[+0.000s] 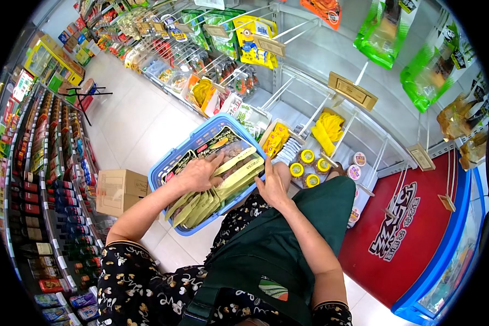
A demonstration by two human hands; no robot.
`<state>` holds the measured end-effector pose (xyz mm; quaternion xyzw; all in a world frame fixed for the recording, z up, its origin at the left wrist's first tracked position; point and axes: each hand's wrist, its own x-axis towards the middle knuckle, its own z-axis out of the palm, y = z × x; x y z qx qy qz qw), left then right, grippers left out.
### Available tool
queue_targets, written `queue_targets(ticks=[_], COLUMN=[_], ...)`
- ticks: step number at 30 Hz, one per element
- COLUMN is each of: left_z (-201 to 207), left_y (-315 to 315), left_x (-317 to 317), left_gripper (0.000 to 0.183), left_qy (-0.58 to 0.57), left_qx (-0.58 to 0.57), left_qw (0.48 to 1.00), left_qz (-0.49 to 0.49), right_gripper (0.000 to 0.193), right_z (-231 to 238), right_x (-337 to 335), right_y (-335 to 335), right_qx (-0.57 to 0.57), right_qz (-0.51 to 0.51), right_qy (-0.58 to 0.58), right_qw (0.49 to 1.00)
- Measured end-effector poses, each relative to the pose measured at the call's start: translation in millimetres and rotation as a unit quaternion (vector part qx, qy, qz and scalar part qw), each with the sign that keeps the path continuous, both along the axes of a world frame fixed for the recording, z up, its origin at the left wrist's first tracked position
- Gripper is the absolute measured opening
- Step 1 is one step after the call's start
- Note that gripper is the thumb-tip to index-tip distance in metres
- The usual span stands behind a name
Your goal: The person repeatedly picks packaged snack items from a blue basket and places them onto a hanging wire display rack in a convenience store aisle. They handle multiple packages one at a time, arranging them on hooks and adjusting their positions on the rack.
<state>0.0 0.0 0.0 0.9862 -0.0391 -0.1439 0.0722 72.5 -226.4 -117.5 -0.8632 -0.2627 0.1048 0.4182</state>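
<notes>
A blue plastic basket (pixel 186 232) sits in front of my lap, filled with flat packets that have pale yellow-green top strips (pixel 236 175). Several packets toward its far side show black labels (pixel 223 137). Inside the basket, my left hand (pixel 200 173) lies over the packets with its fingers apart. My right hand (pixel 274 185) is at the basket's right rim, thumb over the edge and index finger stretched along it; its other fingers are partly hidden.
White hanging racks with bagged snacks (pixel 255 41) line the far side. Yellow-lidded jars (pixel 307 156) and a yellow bundle (pixel 327 130) stand on the low shelf at right. A cardboard box (pixel 119 191) is on the floor at left, beside shelves of bottles (pixel 65 201). A red panel (pixel 405 233) stands right.
</notes>
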Motion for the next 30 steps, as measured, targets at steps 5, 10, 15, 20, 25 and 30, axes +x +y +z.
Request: queue_targets(ticks=[5, 10, 15, 20, 25, 30], left_z=[49.0, 91.8, 77.5, 99.3, 80.1, 61.5], left_y=[-24.3, -71.1, -110.2, -116.0, -169.8, -252.8], left_x=[5.8, -35.9, -50.4, 1.4, 78.8, 107.9], left_gripper=[0.052, 0.060, 0.056, 0.083, 0.057, 0.035], left_qy=[-0.045, -0.229, -0.172, -0.136, 0.177, 0.294], left_qx=[0.007, -0.010, 0.011, -0.304, -0.727, -0.750], left_qw=[0.994, 0.970, 0.909, 0.933, 0.647, 0.560], left_qz=[0.100, -0.087, -0.380, -0.138, 0.144, 0.194], right_gripper=[0.039, 0.073, 0.041, 0.027, 0.031, 0.030], right_z=[28.6, 72.5, 119.0, 132.1, 132.3, 138.4], right_x=[2.3, 14.0, 23.6, 8.7, -19.4, -31.9], right_y=[-21.8, -51.3, -88.6, -148.9, -180.9, -245.6], right_qx=[0.144, 0.446, 0.536, 0.541, 0.568, 0.576], right_qz=[-0.031, 0.082, -0.061, -0.077, -0.139, -0.228], right_qy=[-0.079, 0.626, 0.572, 0.412, 0.380, 0.310], right_qw=[0.986, 0.635, 0.618, 0.729, 0.716, 0.721])
